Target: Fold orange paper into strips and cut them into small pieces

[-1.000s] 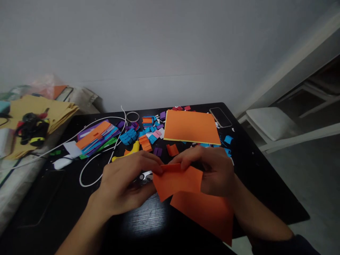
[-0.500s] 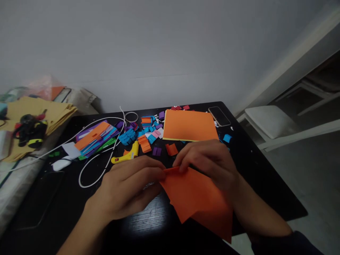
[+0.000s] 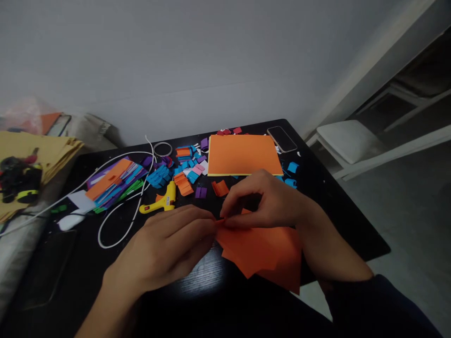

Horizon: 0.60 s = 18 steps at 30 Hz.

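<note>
Between my two hands is orange paper [image 3: 253, 251], with a narrow fold along its upper left edge. My left hand [image 3: 169, 246] is closed on the left end of that fold. My right hand [image 3: 262, 202] pinches the fold close beside it, thumb below and fingers above. Angled corners of the paper spread down and to the right, overlapping like more than one layer. Part of the fold is hidden behind my fingertips. Just beyond my hands lie a small folded orange piece [image 3: 220, 188] and a small purple piece [image 3: 200, 192].
A yellow glue gun [image 3: 160, 202] lies beside the looping white cable [image 3: 100, 234]. Behind it are blue folded strips [image 3: 160, 176] and a colored paper stack [image 3: 109, 180]. Orange sheets [image 3: 244, 155] and a phone [image 3: 282, 139] lie at the back right. A white stool [image 3: 347, 141] stands right.
My right hand has shifted its pinch, its thumb now pressing along the fold. The orange paper's lower corners have swung slightly upward. The whole view has turned slightly to the right.
</note>
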Motion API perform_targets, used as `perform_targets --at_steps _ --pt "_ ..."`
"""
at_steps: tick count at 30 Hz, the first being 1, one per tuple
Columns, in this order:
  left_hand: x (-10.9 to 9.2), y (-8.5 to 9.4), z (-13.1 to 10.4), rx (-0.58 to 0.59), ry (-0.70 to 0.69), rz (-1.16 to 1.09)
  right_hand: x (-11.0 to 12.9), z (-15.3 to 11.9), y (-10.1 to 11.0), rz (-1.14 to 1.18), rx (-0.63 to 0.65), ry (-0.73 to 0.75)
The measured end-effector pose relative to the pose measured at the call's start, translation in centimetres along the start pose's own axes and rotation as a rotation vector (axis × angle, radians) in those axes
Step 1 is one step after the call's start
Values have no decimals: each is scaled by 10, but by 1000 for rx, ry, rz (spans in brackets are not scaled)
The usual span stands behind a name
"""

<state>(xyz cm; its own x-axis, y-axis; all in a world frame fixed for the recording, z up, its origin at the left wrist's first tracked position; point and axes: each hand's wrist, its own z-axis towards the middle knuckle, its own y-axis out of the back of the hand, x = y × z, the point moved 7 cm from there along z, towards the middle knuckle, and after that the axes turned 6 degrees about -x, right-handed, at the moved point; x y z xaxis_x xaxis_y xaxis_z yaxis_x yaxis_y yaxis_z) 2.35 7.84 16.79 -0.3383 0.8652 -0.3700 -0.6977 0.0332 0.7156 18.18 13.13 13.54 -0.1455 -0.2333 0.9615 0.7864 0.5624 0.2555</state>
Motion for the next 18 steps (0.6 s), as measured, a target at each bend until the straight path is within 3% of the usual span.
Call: perform_targets --at_steps 18 --pt "4 3 3 0 32 -7 5 3 -8 10 -10 73"
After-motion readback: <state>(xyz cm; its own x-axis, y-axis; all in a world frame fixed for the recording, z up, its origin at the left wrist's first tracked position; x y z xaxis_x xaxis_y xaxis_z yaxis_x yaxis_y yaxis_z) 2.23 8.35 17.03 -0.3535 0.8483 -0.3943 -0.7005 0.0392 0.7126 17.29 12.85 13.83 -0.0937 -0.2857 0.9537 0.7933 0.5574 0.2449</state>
